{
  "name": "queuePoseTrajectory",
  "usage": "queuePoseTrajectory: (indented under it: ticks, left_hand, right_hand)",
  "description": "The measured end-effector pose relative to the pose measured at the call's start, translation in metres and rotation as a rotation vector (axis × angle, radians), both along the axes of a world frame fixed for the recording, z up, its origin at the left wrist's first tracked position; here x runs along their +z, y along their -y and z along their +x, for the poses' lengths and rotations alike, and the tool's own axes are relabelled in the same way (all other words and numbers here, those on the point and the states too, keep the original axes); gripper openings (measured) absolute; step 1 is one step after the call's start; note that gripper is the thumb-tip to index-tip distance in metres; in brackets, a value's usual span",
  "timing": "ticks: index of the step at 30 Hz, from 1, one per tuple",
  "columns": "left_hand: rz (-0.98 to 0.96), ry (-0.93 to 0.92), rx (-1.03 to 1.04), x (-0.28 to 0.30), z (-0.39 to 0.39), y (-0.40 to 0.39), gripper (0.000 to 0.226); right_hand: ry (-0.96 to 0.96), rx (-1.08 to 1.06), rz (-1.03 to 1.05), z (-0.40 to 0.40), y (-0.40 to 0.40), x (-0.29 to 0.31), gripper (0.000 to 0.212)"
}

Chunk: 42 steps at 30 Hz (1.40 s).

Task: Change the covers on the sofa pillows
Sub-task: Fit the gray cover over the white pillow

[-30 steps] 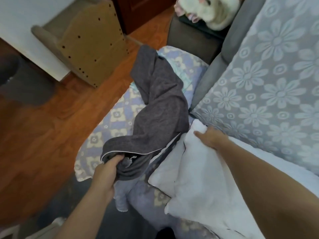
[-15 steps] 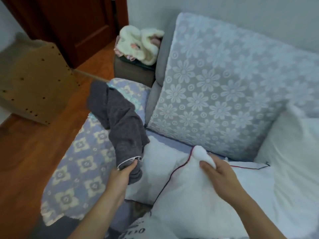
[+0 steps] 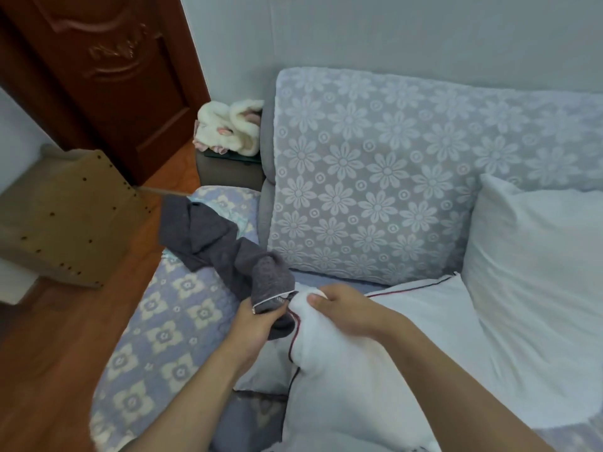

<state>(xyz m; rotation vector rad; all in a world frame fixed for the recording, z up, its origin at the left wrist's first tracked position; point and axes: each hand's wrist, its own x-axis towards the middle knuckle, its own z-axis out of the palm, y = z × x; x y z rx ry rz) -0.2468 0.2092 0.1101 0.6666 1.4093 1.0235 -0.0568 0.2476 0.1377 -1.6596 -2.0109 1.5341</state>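
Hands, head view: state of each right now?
Left hand: closed, gripping the open edge of the grey cover.
Right hand: closed, pinching a corner of the white pillow.

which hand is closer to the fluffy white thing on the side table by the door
Left. The left hand grips the grey cover below the fluffy white thing; the right hand sits further right.
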Motion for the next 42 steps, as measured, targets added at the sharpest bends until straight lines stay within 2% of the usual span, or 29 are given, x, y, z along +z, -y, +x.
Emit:
queuePoseTrajectory:
  ticks: [10, 13, 15, 19, 20, 23, 24, 26, 27, 29, 32, 36, 38, 42]
  left_hand:
    - [0.101, -0.18, -0.108, 0.005, 0.009, 0.019, 0.026]
    - [0.102, -0.163, -0.107, 0.003, 0.02, 0.025, 0.022]
    - [0.105, -0.161, -0.096, 0.001, 0.024, 0.028, 0.011]
    - [0.148, -0.146, -0.192, 0.004, 0.029, 0.028, 0.006]
    - [0.164, -0.112, -0.236, 0.007, 0.029, 0.027, 0.01]
    - [0.132, 0.215, -0.444, 0.01, 0.018, 0.021, 0.059]
    - [0.122, 0.301, -0.456, 0.011, 0.013, 0.017, 0.061]
    - [0.033, 0.344, -0.392, 0.021, 0.006, 0.01, 0.044]
    - [-0.007, 0.303, -0.351, 0.026, 0.005, 0.007, 0.035]
    - [-0.019, 0.093, -0.365, 0.032, 0.008, -0.001, 0.023]
    - [0.043, -0.256, -0.585, 0.041, 0.019, -0.007, 0.023]
    - [0.186, -0.576, -0.77, 0.053, 0.03, -0.009, 0.032]
    - [0.262, -0.753, -0.859, 0.055, 0.034, -0.01, 0.028]
    - [0.284, -0.834, -0.8, 0.058, 0.04, -0.002, 0.012]
  right_hand:
    - [-0.012, -0.046, -0.13, 0.028, 0.002, 0.009, 0.044]
    - [0.038, -0.047, -0.085, 0.027, 0.003, 0.007, 0.039]
    - [0.036, -0.053, -0.064, 0.028, 0.005, 0.006, 0.037]
    - [0.009, -0.048, -0.031, 0.031, 0.011, 0.003, 0.034]
    - [0.002, -0.044, -0.019, 0.033, 0.012, 0.003, 0.033]
    - [-0.03, -0.051, -0.032, 0.038, 0.012, 0.003, 0.032]
    - [-0.04, -0.054, -0.05, 0.039, 0.011, 0.004, 0.033]
    - [-0.061, -0.054, -0.089, 0.041, 0.01, 0.006, 0.035]
    - [-0.072, -0.052, -0.103, 0.041, 0.01, 0.007, 0.034]
    - [-0.081, -0.047, -0.118, 0.039, 0.012, 0.006, 0.032]
    - [-0.134, -0.056, -0.16, 0.038, 0.015, 0.002, 0.031]
    - [-0.183, -0.086, -0.185, 0.042, 0.017, -0.001, 0.025]
    - [-0.207, -0.093, -0.191, 0.044, 0.018, -0.002, 0.023]
    - [-0.348, -0.165, -0.253, 0.05, 0.02, -0.006, 0.015]
